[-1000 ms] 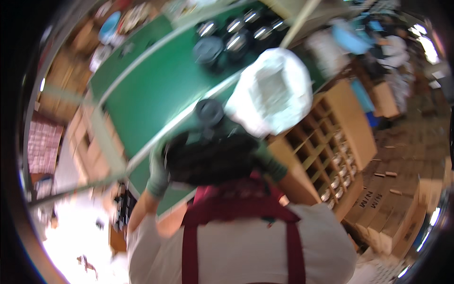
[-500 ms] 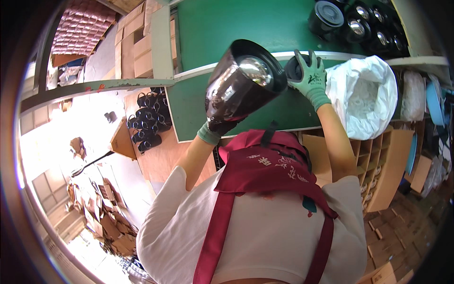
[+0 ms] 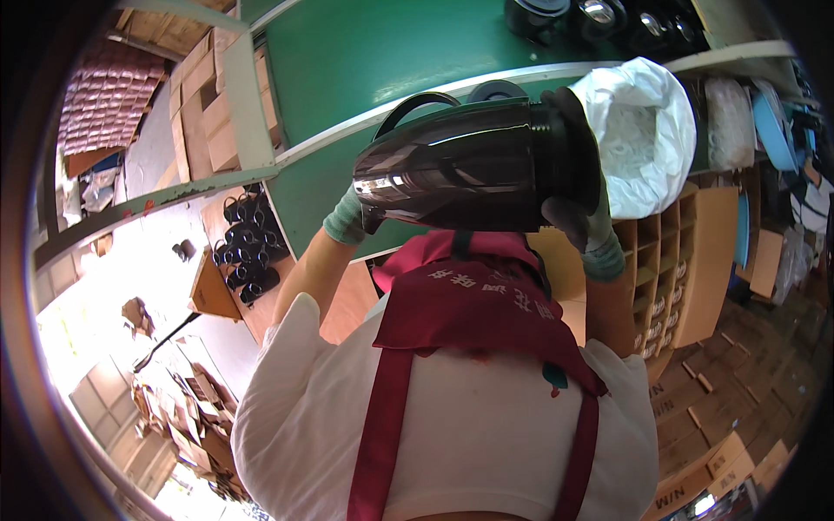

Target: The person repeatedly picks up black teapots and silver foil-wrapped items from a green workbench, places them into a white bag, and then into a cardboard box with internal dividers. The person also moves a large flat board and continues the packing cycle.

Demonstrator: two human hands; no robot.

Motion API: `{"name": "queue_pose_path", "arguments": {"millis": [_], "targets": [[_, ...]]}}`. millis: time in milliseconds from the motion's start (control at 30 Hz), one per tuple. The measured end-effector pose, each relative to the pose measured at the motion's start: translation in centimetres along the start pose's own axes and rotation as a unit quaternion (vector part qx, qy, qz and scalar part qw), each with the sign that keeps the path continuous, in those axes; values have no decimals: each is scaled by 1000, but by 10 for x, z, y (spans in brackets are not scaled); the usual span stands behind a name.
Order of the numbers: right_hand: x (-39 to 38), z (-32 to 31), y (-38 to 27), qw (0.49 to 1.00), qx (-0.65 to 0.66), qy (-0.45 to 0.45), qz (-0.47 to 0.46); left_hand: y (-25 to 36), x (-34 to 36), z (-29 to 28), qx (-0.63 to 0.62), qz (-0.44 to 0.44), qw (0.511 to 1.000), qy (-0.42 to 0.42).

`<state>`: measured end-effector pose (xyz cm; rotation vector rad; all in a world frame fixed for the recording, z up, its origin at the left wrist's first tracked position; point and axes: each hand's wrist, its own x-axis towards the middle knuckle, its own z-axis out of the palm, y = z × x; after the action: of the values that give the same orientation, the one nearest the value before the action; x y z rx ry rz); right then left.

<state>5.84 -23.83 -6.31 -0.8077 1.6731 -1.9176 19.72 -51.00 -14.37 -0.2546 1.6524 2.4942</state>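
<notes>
A glossy black thermos jug [image 3: 452, 169] lies nearly level in front of me, its looped handle [image 3: 417, 106] on the far side and its mouth end toward the right. My left hand [image 3: 346, 217], in a grey-green glove, grips the base end; the jug hides most of its fingers. My gloved right hand [image 3: 589, 230] is closed on a black ring-like collar [image 3: 569, 156] at the mouth end, thumb on the near side, other fingers hidden. Whether the collar is fully seated cannot be told. Beyond the jug, a dark round part [image 3: 497, 89] shows on the green bench [image 3: 334, 139].
A white plastic bag [image 3: 638, 148] stands open right of the jug. Black jugs [image 3: 599, 17] line the far right bench. Several black handled pieces [image 3: 252, 243] sit on a board at left. A divided cardboard box [image 3: 708, 260] stands lower right.
The jug has swung from tilted mouth-up to nearly level, mouth end rightward. My right hand has left the bench edge and come to the jug's mouth with the black collar. The view shifted slightly.
</notes>
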Motion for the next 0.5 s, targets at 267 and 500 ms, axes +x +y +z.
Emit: {"name": "queue_pose_path", "arguments": {"millis": [267,500], "targets": [[-27,-4,-5,995,5,72,-68,2,24,30,19,-25,997,-75],[-65,-8,0,898,250,164,323,1,22,26,30,-15,999,-15]]}}
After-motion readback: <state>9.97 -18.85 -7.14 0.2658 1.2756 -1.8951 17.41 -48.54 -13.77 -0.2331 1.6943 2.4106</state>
